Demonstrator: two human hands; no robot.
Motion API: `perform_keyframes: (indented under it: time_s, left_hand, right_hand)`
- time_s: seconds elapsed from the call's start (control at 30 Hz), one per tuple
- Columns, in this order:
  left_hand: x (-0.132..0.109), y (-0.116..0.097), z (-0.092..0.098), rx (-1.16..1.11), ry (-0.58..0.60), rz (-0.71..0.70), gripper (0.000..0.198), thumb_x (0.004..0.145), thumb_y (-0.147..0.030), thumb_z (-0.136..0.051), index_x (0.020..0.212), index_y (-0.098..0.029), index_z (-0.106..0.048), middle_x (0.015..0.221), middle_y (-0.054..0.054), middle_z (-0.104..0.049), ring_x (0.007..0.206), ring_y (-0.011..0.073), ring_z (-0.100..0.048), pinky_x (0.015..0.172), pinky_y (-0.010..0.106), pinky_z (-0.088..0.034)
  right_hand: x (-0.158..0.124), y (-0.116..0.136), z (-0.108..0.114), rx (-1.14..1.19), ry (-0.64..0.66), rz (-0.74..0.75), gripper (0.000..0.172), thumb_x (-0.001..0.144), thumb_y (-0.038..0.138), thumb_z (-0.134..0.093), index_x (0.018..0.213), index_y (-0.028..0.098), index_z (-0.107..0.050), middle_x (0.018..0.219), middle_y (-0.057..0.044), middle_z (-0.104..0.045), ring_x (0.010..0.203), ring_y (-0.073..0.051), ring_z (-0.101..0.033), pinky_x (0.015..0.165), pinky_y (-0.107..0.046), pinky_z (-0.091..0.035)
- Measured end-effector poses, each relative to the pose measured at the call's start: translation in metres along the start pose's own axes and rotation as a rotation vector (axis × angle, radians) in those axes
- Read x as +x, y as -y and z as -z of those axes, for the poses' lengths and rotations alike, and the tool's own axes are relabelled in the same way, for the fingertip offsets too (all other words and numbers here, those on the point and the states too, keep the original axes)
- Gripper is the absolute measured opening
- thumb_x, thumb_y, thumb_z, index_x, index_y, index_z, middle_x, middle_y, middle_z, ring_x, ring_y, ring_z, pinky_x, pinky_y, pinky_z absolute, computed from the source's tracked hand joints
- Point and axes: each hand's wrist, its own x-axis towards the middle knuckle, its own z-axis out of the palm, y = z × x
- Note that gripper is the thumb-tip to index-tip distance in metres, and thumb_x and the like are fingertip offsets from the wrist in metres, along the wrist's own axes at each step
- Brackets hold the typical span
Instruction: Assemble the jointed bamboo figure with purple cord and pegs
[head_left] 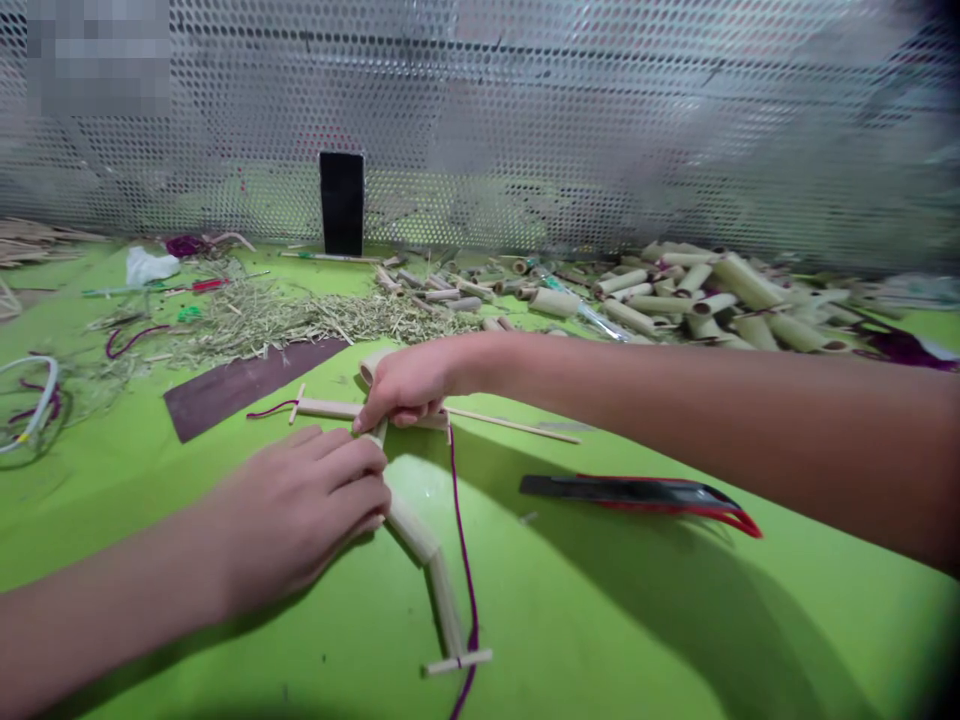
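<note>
Bamboo-tube frame [411, 525] laid flat on the green table [600, 620] and held at its central joint [377, 432]. The fingers [360, 470] of the left hand [296, 510] are pressed together and curled over the tubes. The wooden crosspiece [330, 408] is pinched by the right hand [405, 385], seemingly so that the joint is kept from shifting. A purple cord [465, 570] trails beside the frame; loose bamboo tubes [720, 300] are heaped beyond, within reach.

A bamboo frame [411, 525] lies before piled tubes [742, 282].
</note>
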Motion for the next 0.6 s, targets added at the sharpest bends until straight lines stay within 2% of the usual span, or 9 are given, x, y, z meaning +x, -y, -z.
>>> perform_keyframes:
  time_s: [0.1, 0.23, 0.47, 0.6]
  left_hand:
    - [0.0, -0.002, 0.0009, -0.071, 0.035, 0.09, 0.028, 0.106, -0.022, -0.043, 0.095, -0.019, -0.069, 0.096, 0.005, -0.067, 0.081, 0.0201, -0.061, 0.072, 0.034, -0.046]
    - [0.001, -0.0008, -0.0036, -0.063, 0.048, 0.136, 0.024, 0.105, -0.026, -0.047, 0.098, -0.018, -0.069, 0.097, 0.005, -0.068, 0.086, 0.0221, -0.063, 0.073, 0.035, -0.048]
    - [0.0048, -0.0023, -0.0074, -0.011, 0.024, 0.075, 0.028, 0.106, -0.031, -0.049, 0.091, -0.017, -0.068, 0.091, 0.005, -0.069, 0.081, 0.0226, -0.062, 0.073, 0.037, -0.051]
    - [0.0047, -0.0038, -0.0067, 0.028, 0.013, 0.071, 0.022, 0.104, -0.024, -0.051, 0.093, -0.016, -0.069, 0.095, 0.006, -0.071, 0.086, 0.0234, -0.064, 0.077, 0.038, -0.052]
  right_hand:
    - [-0.0035, 0.0016, -0.0008, -0.07, -0.054, 0.01, 0.044, 0.096, 0.036, -0.063, 0.06, 0.018, -0.049, 0.052, 0.008, -0.039, 0.045, -0.007, -0.027, 0.046, -0.026, -0.021]
    - [-0.0066, 0.0036, -0.0031, -0.099, -0.086, 0.003, 0.038, 0.094, 0.033, -0.063, 0.062, 0.017, -0.051, 0.055, 0.007, -0.041, 0.047, -0.007, -0.03, 0.047, -0.026, -0.023]
    - [-0.0056, 0.0072, -0.0059, -0.145, -0.137, -0.056, 0.031, 0.094, 0.037, -0.065, 0.073, 0.016, -0.063, 0.056, 0.006, -0.043, 0.05, -0.009, -0.033, 0.049, -0.027, -0.026]
    - [-0.005, 0.0076, -0.0051, -0.156, -0.139, -0.059, 0.029, 0.094, 0.037, -0.064, 0.074, 0.015, -0.064, 0.056, 0.006, -0.045, 0.05, -0.009, -0.035, 0.05, -0.027, -0.027]
